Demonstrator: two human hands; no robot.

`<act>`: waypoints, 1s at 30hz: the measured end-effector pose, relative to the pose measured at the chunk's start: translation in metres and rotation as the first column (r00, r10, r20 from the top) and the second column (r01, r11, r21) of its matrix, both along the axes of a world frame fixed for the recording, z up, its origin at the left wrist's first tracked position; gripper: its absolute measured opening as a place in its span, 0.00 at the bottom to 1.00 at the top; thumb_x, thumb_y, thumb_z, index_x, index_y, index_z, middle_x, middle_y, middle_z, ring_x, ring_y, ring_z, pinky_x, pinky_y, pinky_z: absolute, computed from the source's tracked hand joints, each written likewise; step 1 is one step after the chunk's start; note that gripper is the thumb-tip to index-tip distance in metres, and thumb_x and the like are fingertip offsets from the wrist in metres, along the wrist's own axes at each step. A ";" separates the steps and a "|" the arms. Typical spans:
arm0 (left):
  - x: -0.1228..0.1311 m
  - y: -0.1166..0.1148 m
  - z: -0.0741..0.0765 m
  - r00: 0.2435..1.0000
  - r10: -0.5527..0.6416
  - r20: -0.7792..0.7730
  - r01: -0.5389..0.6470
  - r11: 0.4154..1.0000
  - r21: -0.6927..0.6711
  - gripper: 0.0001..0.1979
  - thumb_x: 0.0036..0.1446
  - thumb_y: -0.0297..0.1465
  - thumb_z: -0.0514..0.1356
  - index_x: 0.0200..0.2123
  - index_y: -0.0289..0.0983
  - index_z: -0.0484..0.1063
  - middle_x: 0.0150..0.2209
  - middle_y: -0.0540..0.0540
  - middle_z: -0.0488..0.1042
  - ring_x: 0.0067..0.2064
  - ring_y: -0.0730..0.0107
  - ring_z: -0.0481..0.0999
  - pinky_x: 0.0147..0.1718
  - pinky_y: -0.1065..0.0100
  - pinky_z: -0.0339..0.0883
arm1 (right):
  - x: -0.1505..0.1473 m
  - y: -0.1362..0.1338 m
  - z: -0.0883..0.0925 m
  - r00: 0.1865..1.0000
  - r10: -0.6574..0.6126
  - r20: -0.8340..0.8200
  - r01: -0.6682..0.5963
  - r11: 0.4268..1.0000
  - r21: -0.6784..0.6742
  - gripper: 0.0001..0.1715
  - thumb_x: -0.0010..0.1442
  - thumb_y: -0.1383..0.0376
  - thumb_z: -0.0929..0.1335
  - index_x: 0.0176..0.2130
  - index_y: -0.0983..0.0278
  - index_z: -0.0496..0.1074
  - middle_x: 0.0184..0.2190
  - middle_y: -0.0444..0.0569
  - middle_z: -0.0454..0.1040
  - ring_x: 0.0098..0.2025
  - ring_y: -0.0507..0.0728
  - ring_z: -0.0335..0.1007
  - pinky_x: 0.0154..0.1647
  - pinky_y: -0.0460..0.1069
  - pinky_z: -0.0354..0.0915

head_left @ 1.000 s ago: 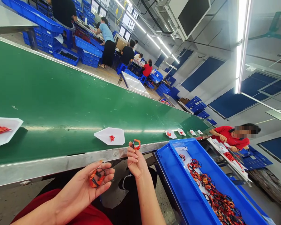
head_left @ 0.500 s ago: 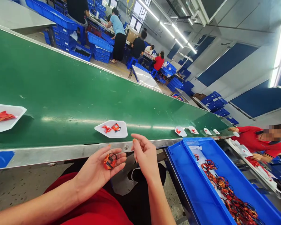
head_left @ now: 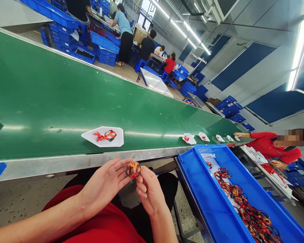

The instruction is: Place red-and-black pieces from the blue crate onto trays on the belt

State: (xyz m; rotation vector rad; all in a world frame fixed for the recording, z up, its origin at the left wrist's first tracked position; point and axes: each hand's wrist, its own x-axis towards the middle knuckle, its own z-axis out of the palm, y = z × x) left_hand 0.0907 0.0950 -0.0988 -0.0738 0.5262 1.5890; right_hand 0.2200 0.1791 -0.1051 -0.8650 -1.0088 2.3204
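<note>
Both my hands meet below the belt's steel edge. My left hand (head_left: 105, 184) and my right hand (head_left: 148, 192) pinch a small orange-and-black coiled band (head_left: 133, 169) between their fingertips. Just beyond them, on the green conveyor belt (head_left: 53, 98), lies a white tray (head_left: 118, 140) holding a red piece (head_left: 98, 136) and an orange-and-black band (head_left: 110, 135). To my right stands a blue bin (head_left: 212, 209) with a heap of the same bands (head_left: 245, 209).
Several small white trays (head_left: 189, 138) with red pieces sit farther down the belt. A person in red (head_left: 271, 148) works at the belt's far right end. Other people and stacked blue crates (head_left: 101, 47) stand beyond the belt.
A second band that my right hand held now lies on the white tray, which has drifted left with the belt. My right hand came back and joined my left hand on the remaining band.
</note>
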 end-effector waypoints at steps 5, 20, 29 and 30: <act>0.001 0.001 0.002 1.000 -0.029 -0.007 0.029 0.999 -0.019 0.16 0.60 0.31 0.52 0.46 0.27 0.71 0.50 0.35 0.71 0.54 0.56 0.69 0.55 0.59 0.62 | 0.005 0.005 -0.010 0.992 -0.068 -0.105 0.034 0.953 -0.301 0.17 0.48 0.64 0.75 0.35 0.72 0.71 0.19 0.36 0.61 0.15 0.38 0.43 0.10 0.33 0.45; -0.001 0.002 -0.004 0.998 -0.051 -0.021 0.051 0.999 -0.013 0.16 0.60 0.30 0.53 0.48 0.29 0.70 0.55 0.36 0.68 0.57 0.56 0.66 0.57 0.60 0.62 | 0.002 0.008 -0.016 0.984 -0.061 -0.168 -0.027 0.879 -0.475 0.10 0.56 0.65 0.71 0.36 0.69 0.68 0.19 0.34 0.58 0.13 0.38 0.44 0.09 0.32 0.46; -0.001 0.000 -0.013 0.985 -0.165 -0.055 0.161 0.984 -0.078 0.18 0.59 0.32 0.55 0.52 0.33 0.68 0.56 0.39 0.68 0.58 0.57 0.65 0.55 0.59 0.63 | 0.001 0.067 0.038 0.939 -0.313 0.144 0.178 0.800 0.573 0.14 0.56 0.57 0.68 0.29 0.66 0.67 0.19 0.39 0.65 0.14 0.43 0.51 0.11 0.39 0.48; -0.001 0.000 -0.014 0.980 -0.189 -0.064 0.182 0.979 -0.090 0.18 0.58 0.33 0.56 0.52 0.34 0.69 0.56 0.40 0.68 0.58 0.57 0.66 0.53 0.60 0.65 | 0.002 0.082 0.048 0.904 -0.383 0.189 0.146 0.693 0.706 0.13 0.56 0.57 0.67 0.31 0.66 0.68 0.19 0.40 0.66 0.14 0.44 0.53 0.12 0.39 0.50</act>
